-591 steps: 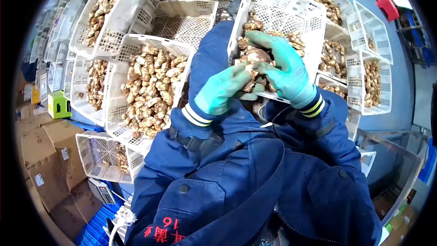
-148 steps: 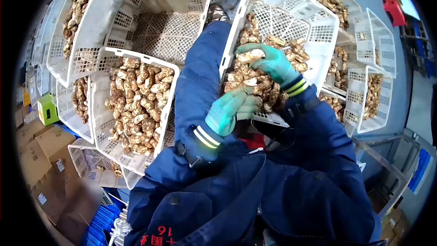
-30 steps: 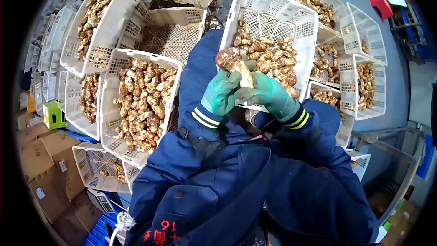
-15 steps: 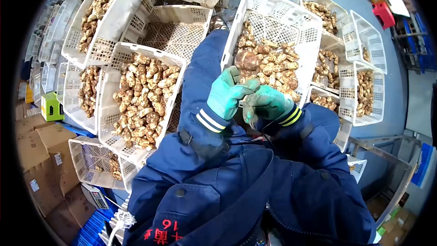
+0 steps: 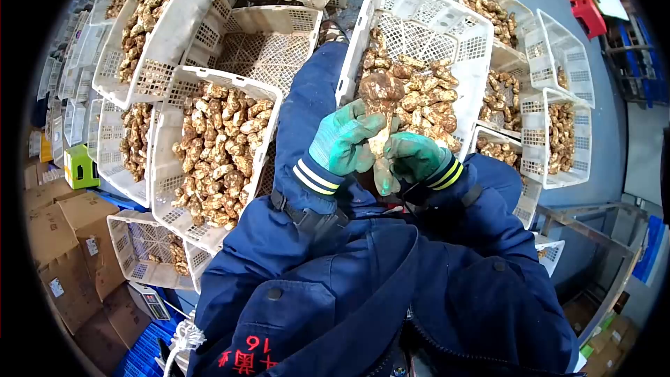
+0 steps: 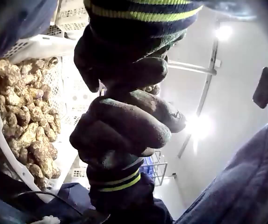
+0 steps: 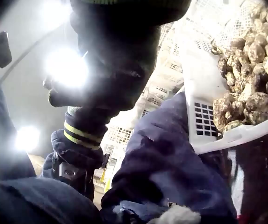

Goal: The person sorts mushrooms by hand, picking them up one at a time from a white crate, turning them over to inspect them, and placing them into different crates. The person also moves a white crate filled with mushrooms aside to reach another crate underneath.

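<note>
1 big mushroom (image 5: 380,91) sits just over the near edge of the white crate (image 5: 426,17) (loose mushrooms (image 5: 427,101) fill it), left hand (image 5: 340,145) gripping it, right hand (image 5: 413,157) pinching its stem.

Right hand (image 7: 120,51), gloved and backlit, occupies the upper centre and meets the left hand (image 7: 85,100), whose striped cuff (image 7: 81,134) lies below. White perforated crate (image 7: 204,84) of mushrooms (image 7: 250,60) at upper right; blue garment (image 7: 171,163) at lower centre.
</note>
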### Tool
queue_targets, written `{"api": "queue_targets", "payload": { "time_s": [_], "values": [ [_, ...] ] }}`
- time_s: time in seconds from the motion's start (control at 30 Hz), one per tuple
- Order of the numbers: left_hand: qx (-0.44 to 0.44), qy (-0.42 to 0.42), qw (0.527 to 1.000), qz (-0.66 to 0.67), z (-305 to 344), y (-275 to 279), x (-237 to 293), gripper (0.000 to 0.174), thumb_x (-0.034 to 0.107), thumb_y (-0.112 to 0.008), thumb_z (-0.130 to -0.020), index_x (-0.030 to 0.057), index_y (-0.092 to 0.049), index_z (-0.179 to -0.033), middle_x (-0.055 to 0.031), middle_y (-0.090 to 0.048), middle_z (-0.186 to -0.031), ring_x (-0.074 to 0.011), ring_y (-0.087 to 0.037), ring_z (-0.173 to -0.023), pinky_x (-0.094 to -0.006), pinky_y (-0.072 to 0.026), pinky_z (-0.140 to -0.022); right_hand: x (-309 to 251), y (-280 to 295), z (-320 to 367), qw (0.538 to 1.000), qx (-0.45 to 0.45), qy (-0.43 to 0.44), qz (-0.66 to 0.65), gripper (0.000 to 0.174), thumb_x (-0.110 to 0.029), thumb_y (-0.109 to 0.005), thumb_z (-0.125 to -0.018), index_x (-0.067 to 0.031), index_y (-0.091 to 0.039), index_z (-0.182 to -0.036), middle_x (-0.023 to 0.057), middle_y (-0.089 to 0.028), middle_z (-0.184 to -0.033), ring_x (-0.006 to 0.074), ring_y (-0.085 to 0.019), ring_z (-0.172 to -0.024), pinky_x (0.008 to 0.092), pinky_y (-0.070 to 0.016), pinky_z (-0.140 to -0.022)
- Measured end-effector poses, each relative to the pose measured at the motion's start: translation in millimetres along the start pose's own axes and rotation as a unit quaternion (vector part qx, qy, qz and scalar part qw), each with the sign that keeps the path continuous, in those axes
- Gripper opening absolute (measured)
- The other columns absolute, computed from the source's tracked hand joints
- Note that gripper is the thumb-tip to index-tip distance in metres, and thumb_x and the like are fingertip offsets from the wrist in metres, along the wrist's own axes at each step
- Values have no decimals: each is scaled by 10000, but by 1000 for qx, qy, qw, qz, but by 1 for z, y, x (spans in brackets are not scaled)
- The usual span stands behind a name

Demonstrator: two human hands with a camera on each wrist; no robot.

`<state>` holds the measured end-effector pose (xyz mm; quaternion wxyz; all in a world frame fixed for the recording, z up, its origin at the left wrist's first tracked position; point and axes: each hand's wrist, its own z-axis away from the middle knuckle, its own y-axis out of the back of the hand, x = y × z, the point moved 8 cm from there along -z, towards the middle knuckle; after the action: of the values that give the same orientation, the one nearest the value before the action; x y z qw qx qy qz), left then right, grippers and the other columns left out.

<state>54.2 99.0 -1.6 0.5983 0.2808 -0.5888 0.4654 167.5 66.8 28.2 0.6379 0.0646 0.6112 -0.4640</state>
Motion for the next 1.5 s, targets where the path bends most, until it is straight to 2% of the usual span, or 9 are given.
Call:
{"api": "queue_targets", "payload": {
  "time_s": [0.17, 0.27, 0.5, 0.57, 0.63, 0.83, 1.0, 1.1, 1.5],
  "values": [
    [60, -18, 984, 169, -2, 16, -13, 236, 89, -576, -936, -8, -542, -1149, -86, -639, -1008, -163, -644, -877, -291, -538, -773, -47, -6, -6, 872, -111, 180, 442, 299, -43, -566, -801, -45, -623, -1095, 111, -629, -1001, 224, -643, -822, 287, -527, -722],
    [149, 46, 929, 335, 4, 15, 0, 316, 25, -657, -864, -6, -525, -1150, -83, -640, -1002, -152, -647, -841, -265, -539, -781, -32, 60, -13, 970, 219, -9, 107, 403, -277, -532, -969, -6, -531, -1268, 96, -622, -1111, 128, -601, -881, 250, -507, -744],
    [173, -9, 980, 102, 7, 1, 19, 515, 92, -798, -768, -33, -547, -1200, -68, -625, -971, -128, -603, -867, -257, -513, -774, -58, 33, -40, 971, 188, 37, 141, 467, -287, -566, -961, -15, -498, -1334, 117, -536, -1296, 200, -533, -1164, 320, -406, -995],
    [172, -31, 978, 110, 8, 16, 21, 391, 227, -601, -953, -47, -528, -1222, -62, -622, -960, -105, -578, -826, -252, -506, -748, -91, 19, -27, 790, 38, 360, 495, 385, -177, -519, -977, -16, -504, -1327, 144, -526, -1334, 235, -517, -1220, 345, -406, -1023],
    [113, 40, 949, 290, 8, 23, 0, 460, 349, -478, -1008, -54, -514, -1227, -81, -626, -979, -120, -586, -806, -246, -507, -732, -80, 37, -23, 910, 77, 265, 308, 365, -96, -480, -979, -30, -497, -1338, 161, -502, -1371, 265, -500, -1258, 377, -397, -1055],
    [-140, 187, 843, 484, 34, -44, -9, 646, 501, -362, -1005, -25, -410, -1378, -158, -647, -1078, -252, -665, -903, -359, -565, -785, -92, 19, -29, 930, 31, 293, 218, 453, -24, -528, -847, 6, -481, -1296, 182, -492, -1372, 269, -468, -1293, 370, -383, -1057],
    [-49, 62, 973, 217, 30, -27, 13, 505, 350, -551, -972, -88, -491, -1216, -157, -670, -933, -212, -672, -811, -282, -557, -708, -105, 15, -21, 916, 63, 314, 241, 481, 9, -513, -811, 7, -507, -1292, 150, -508, -1364, 213, -478, -1266, 296, -414, -980],
    [76, 83, 977, 184, 29, -15, 23, 312, 157, -570, -965, -74, -529, -1171, -111, -653, -868, -146, -606, -727, -239, -485, -636, -84, 27, -20, 983, 131, 96, 86, 498, -114, -532, -876, -15, -474, -1361, 112, -505, -1369, 151, -511, -1184, 259, -435, -920],
    [62, 80, 972, 214, 28, -17, 22, 383, 156, -598, -946, -94, -513, -1223, -105, -646, -837, -134, -567, -672, -246, -462, -618, -80, 26, -21, 965, 140, 146, 166, 517, -250, -559, -939, -60, -439, -1404, 24, -538, -1274, 105, -513, -1065, 249, -435, -897]
  ]
}}
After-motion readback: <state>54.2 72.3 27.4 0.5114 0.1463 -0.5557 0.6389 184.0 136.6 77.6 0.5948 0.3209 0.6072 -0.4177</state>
